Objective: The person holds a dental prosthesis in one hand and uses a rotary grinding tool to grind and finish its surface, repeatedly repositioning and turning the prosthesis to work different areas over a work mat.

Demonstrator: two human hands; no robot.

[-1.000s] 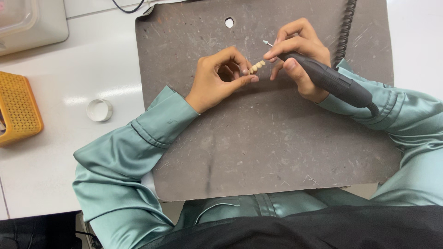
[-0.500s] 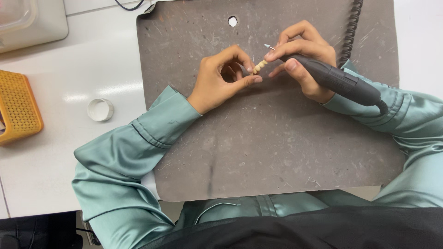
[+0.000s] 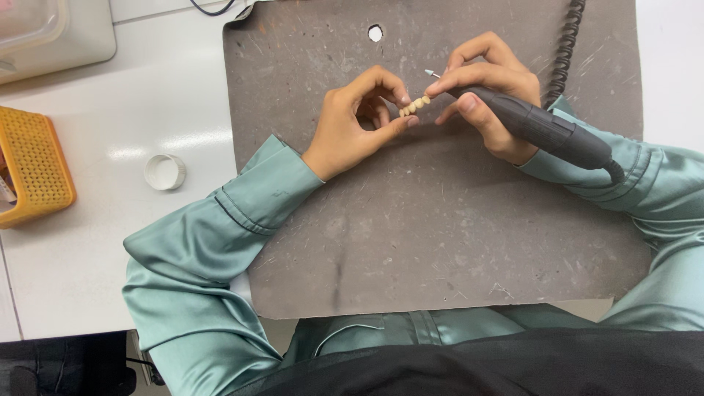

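Both hands are up over a scuffed grey mat point(image 3: 440, 242) that covers most of the white table point(image 3: 110, 249). The left hand point(image 3: 356, 128) is curled in, with thumb and fingertips pinched on a little row of cream-coloured false teeth point(image 3: 414, 105), holding it just above the mat. The right hand point(image 3: 488, 92) is closed around a dark pen-shaped grinding tool point(image 3: 543, 128), gripped like a pencil, and its small pale tip point(image 3: 429, 73) sits just beside the teeth, up and to the right of them; can't tell if it's actually touching. A coiled black cable point(image 3: 563, 48) runs up the mat behind the right hand. Off to the left on the table there's a small white ring point(image 3: 165, 171), and further left a yellow perforated basket point(image 3: 33, 169). Both sleeves are shiny green satin.
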